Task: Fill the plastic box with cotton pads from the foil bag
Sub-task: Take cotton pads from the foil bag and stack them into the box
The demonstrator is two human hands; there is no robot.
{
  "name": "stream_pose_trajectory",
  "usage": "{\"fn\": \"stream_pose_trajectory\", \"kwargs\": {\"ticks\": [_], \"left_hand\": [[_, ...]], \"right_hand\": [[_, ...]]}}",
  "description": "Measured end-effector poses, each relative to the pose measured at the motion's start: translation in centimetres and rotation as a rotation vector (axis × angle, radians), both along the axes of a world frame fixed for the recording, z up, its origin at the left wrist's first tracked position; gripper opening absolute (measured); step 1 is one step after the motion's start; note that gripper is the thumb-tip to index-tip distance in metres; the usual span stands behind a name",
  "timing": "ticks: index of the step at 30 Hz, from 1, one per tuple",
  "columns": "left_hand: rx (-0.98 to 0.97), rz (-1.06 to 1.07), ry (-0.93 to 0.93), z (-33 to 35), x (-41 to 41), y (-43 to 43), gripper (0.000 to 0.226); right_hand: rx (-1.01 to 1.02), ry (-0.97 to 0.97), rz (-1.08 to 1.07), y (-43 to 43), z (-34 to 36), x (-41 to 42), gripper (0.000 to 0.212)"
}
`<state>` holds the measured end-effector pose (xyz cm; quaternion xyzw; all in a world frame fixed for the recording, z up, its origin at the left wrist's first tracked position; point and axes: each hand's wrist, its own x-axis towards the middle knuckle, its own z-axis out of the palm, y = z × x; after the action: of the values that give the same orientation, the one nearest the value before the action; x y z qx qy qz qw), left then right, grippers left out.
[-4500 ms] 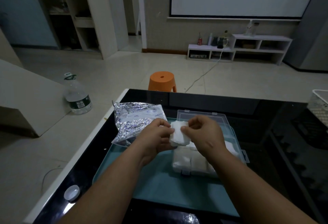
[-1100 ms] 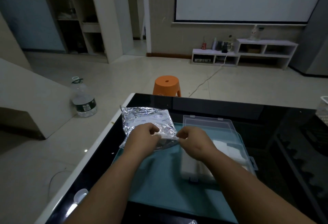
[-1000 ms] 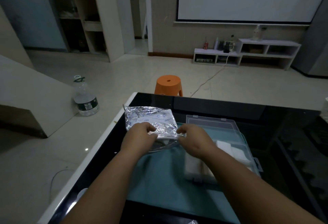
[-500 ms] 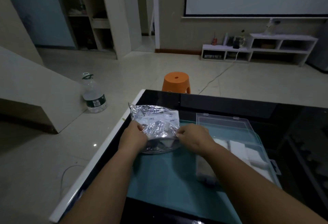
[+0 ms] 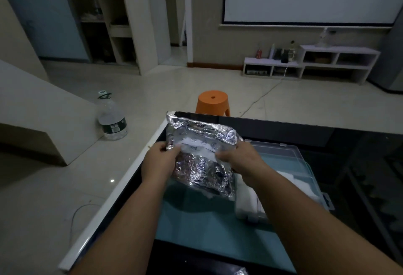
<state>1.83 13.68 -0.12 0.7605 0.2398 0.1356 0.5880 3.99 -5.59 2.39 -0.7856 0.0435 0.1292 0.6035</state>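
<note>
Forearms reach in from the near edge, over a teal mat (image 5: 209, 231) spread on the dark glossy bench (image 5: 359, 144) with its white rim. Left hand (image 5: 158, 164) clamped on the left side of the crinkled silver foil bag (image 5: 202, 154), fingers curled over its upper left edge; right hand (image 5: 242, 161) pinched on the right side, thumb across the front panel near the white label strip. Bag held between the two hands, lifted off the mat and tilted, one end raised toward the far side, the other hanging low toward the body with a sliver of white showing at the bottom corner. Long axis of the bag roughly near-to-far and steeply up; which end is the mouth cannot be told for certain, though the white at the low edge suggests it opens downward.

Just right of the bag and lower, clear plastic box (image 5: 305, 178) lying on the mat, lid folded back toward the far side, long axis running near-to-far. White square cotton pads (image 5: 246, 202) already stacked in its near compartment, more further in. Right hand nearer the box, almost over its left wall; left hand well apart from it. Judged from this: next move calls for swinging the bag rightward over the box.

Beyond the bench, orange plastic stool (image 5: 212, 101) on the floor.
</note>
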Motion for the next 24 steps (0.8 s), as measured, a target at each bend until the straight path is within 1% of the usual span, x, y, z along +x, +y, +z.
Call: {"fn": "stream_pose_trajectory", "kwargs": {"ticks": [2, 3, 5, 6, 8, 10, 11, 13, 15, 17, 20, 23, 24], "left_hand": [[-0.019, -0.018, 0.003, 0.0, 0.0, 0.1, 0.025], [-0.062, -0.021, -0.007, -0.1, 0.1, 0.2, 0.024], [-0.185, -0.021, -0.077, 0.5, 0.0, 0.0, 0.007], [-0.210, -0.006, -0.104, 0.6, 0.0, 0.1, 0.008], [-0.171, 0.016, -0.134, 0.5, 0.1, 0.2, 0.010], [-0.105, 0.059, -0.142, 0.3, 0.1, 0.2, 0.003], [-0.078, 0.089, -0.153, 0.3, 0.1, 0.2, 0.004], [-0.035, 0.140, -0.174, 0.2, 0.1, 0.3, 0.017], [-0.024, 0.138, -0.190, 0.2, 0.1, 0.3, 0.016], [-0.045, 0.101, -0.153, 0.3, 0.2, 0.4, 0.011], [-0.177, 0.032, -0.038, 0.3, 0.3, 0.4, 0.022], [-0.151, 0.013, 0.013, -0.4, 0.3, 0.3, 0.031], [-0.155, 0.022, 0.000, -0.5, 0.3, 0.3, 0.032]], "right_hand": [[-0.010, -0.042, 0.051, 0.0, 0.5, -0.2, 0.011], [-0.011, -0.062, 0.085, 0.0, 0.5, -0.2, 0.011], [0.007, -0.104, 0.129, -0.1, 0.8, -0.3, 0.018], [0.035, -0.110, 0.128, -0.1, 0.9, -0.3, 0.021], [0.098, -0.109, 0.106, -0.3, 0.7, -0.1, 0.024], [0.089, -0.095, 0.104, -0.5, 0.7, 0.1, 0.023], [0.046, -0.088, 0.118, -0.7, 0.6, 0.2, 0.023], [-0.073, -0.092, 0.145, -1.0, 0.3, 0.4, 0.017], [-0.170, -0.124, 0.119, -1.2, 0.0, 0.5, 0.005], [-0.186, -0.143, 0.055, -1.1, -0.3, 0.8, 0.005], [-0.146, -0.155, -0.020, -1.0, -0.7, 1.1, 0.007], [-0.161, -0.148, -0.010, -0.8, -1.0, 1.0, 0.011], [-0.193, -0.151, 0.010, -0.8, -1.0, 0.9, 0.017]]}}
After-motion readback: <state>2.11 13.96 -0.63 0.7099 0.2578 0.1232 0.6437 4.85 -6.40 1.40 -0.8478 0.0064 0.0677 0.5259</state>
